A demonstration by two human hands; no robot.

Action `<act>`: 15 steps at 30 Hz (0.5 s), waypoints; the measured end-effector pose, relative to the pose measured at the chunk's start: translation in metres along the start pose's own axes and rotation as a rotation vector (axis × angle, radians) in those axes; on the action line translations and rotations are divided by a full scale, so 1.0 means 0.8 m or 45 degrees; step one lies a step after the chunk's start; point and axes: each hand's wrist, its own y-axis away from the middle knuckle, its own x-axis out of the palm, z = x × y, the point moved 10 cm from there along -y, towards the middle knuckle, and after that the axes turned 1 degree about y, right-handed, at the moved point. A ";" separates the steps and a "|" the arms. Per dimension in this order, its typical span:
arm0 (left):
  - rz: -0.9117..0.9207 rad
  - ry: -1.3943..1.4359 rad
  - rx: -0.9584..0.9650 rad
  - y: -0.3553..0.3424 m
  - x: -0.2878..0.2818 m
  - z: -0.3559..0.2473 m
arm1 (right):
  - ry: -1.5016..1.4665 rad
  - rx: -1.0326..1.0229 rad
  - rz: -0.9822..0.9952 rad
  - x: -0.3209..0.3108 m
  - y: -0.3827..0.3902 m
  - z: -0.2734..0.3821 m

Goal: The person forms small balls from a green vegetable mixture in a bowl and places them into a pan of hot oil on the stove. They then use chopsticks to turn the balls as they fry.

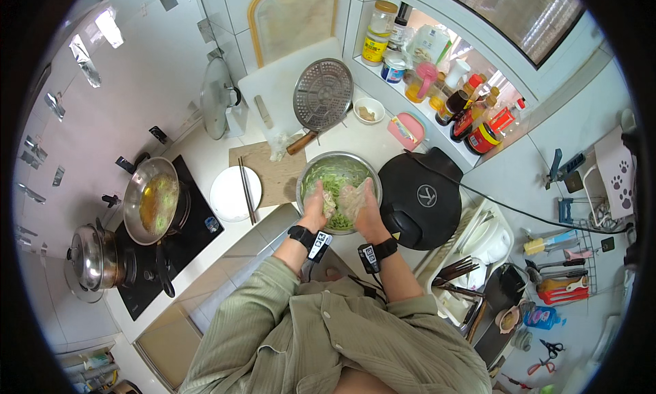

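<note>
A steel mixing bowl (372, 167) stands on the counter in front of me, with shredded green vegetables (336, 183) in it. Both my hands are inside, in loose clear plastic gloves. My left hand (318, 206) is at the bowl's left side, its fingers curled into the shreds. From the right side my right hand (363, 204) reaches in, its fingers bent into the greens under the puffed-up glove. The plastic partly hides the fingertips. Each wrist wears a black strap with a small device.
Left of the bowl, a white plate (229, 194) with chopsticks (244, 189) overlaps a brown board (280, 172). A frying pan (158, 202) with oil and a lidded pot (96, 257) sit on the black stove. At right are a round black appliance (424, 220) and a dish rack (506, 223). Behind lies a perforated strainer (322, 93).
</note>
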 end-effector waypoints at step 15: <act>0.476 -0.561 0.320 0.093 0.105 -0.115 | -0.080 0.035 -0.065 -0.058 -0.049 -0.052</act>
